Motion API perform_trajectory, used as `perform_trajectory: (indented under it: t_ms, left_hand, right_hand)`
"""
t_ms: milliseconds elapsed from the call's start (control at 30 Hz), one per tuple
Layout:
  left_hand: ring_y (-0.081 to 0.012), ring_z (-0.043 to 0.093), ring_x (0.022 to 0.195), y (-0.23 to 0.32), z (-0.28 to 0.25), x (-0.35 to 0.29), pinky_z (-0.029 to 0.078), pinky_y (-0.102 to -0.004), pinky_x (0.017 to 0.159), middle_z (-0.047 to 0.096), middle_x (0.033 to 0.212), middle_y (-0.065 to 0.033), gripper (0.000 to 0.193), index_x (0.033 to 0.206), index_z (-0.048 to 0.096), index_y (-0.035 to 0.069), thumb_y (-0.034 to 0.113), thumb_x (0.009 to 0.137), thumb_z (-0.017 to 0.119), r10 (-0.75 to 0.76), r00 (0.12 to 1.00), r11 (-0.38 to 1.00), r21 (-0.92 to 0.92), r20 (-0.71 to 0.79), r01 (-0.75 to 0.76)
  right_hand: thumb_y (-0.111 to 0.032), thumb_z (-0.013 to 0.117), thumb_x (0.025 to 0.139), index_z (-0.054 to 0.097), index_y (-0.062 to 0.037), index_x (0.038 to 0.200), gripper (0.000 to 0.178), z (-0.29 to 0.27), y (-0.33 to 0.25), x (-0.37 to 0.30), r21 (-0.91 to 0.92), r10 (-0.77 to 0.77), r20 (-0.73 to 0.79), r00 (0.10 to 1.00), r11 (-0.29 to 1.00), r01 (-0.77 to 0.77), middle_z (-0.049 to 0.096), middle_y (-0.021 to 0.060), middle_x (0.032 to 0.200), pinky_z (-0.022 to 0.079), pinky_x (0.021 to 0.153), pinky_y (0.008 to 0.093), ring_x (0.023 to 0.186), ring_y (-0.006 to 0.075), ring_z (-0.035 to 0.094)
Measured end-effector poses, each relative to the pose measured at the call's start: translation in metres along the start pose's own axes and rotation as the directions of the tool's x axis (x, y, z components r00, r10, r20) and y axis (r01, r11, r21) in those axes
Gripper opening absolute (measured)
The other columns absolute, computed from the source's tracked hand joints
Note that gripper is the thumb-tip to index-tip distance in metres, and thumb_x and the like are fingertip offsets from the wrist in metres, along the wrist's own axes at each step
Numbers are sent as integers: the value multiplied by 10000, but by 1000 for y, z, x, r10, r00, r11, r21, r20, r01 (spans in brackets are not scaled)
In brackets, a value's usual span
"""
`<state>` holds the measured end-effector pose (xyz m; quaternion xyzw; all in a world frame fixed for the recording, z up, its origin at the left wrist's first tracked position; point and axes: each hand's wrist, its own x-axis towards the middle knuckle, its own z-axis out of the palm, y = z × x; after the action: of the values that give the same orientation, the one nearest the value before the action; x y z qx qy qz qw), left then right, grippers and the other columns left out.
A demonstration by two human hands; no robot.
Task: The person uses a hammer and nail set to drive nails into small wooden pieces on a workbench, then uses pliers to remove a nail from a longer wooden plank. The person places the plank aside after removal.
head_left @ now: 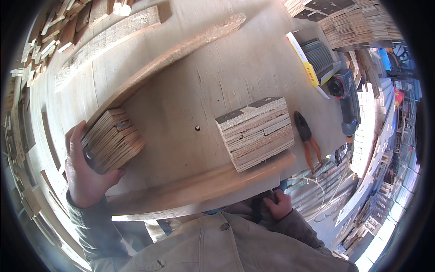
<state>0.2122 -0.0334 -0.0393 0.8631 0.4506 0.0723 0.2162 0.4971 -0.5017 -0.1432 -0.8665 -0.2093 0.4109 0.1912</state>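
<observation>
Pale wooden bench top fills most of the view, with loose timber offcuts stacked at far left. Left hand spans the near-left corner of a brown block of layered plywood strips. Fingers lie along the block's left side, thumb along its near edge; the block sits between them. Hand is spread around it; firmness of grip cannot be told. Block lies by the near end of a long, rough-edged brown board.

Second plywood block, pale-layered with a dark top face, stands right of centre, well apart from both hands, just beyond a smooth brown wooden strip. Right of it: black pliers with orange handles.

Right hand is curled at the bench's near edge beside a dark item; whether it holds this cannot be told.
</observation>
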Motion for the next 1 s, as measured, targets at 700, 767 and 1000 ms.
perform_trajectory:
  t_ms: [700,767,1000]
  left_hand:
    - [-405,665,1187,10,-17,-18,553,-475,1005,570,1398,-230,1092,1472,491,-20,429,587,945,9,999,984,179,32,-14]
    - [-403,640,1236,15,-17,-27,537,-465,1039,565,1423,-223,1090,1482,491,-22,380,583,959,15,997,989,149,71,-25]
    - [-387,630,1265,27,-15,-53,528,-460,1059,556,1449,-210,1111,1512,475,-9,389,586,943,86,990,979,173,110,-104]
  right_hand:
    - [-235,814,883,670,6,944,287,22,38,-19,103,-204,-169,964,969,223,716,176,783,548,684,419,739,329,725]
    - [-247,813,883,674,6,956,298,25,44,-21,60,-206,-184,961,973,221,714,185,796,548,696,427,755,344,721]
    - [-253,811,884,684,1,976,298,24,48,-33,-4,-209,-225,952,977,214,716,187,812,543,705,431,767,350,718]
